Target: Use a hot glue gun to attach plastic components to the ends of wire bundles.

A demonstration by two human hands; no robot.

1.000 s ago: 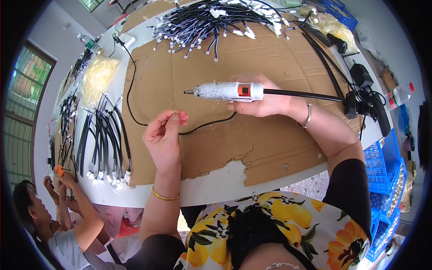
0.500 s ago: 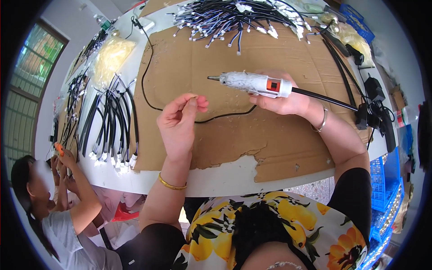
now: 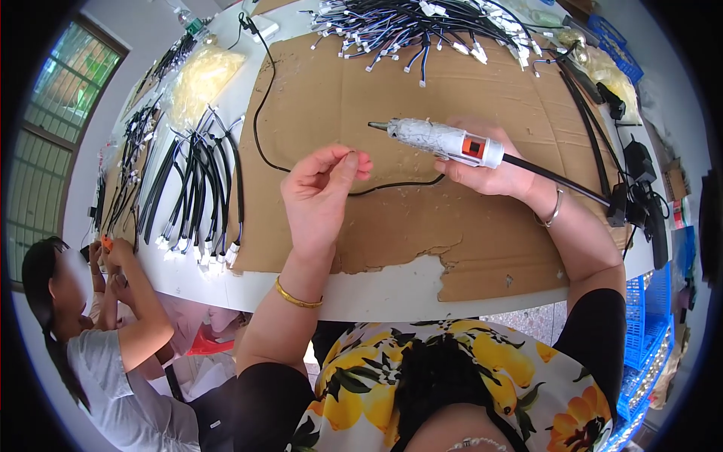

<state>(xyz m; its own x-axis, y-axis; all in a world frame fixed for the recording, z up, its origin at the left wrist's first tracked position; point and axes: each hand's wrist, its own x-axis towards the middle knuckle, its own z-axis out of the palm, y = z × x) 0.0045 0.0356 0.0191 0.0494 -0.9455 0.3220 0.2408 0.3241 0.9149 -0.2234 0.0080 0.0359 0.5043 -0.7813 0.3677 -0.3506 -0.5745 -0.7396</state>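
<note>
A white worktop (image 3: 392, 290) runs across the view, most of it covered by a torn sheet of brown cardboard (image 3: 376, 218), with a barred window (image 3: 53, 143) on the far left wall. At the lower left a co-worker (image 3: 98, 354) in a pale grey top sits beside the worktop with both hands raised around a small orange item (image 3: 107, 242). On the worktop above that person lie bundles of black cables (image 3: 197, 192) with white plugs at their near ends, and farther back a bag of pale yellowish parts (image 3: 202, 79).

The left hand (image 3: 320, 200) hovers over the cardboard with a gold bangle (image 3: 296, 296) on the wrist; thumb and forefinger are pinched together on something too thin to make out, the other fingers loosely curled. A thin black cord (image 3: 263, 113) loops across the cardboard and passes just behind this hand.

The right hand (image 3: 493, 162) is closed around a glue gun (image 3: 444, 139), a white tool crusted with dried glue and marked by an orange switch, held nearly level above the cardboard with its metal tip pointing left, near the left hand's fingertips but apart from them. Its black power lead (image 3: 557, 181) runs right toward black adapters (image 3: 636, 200) at the worktop's edge. A heap of black wires with white connectors (image 3: 422, 26) lies at the far side, and blue crates (image 3: 648, 301) stand at the right.
</note>
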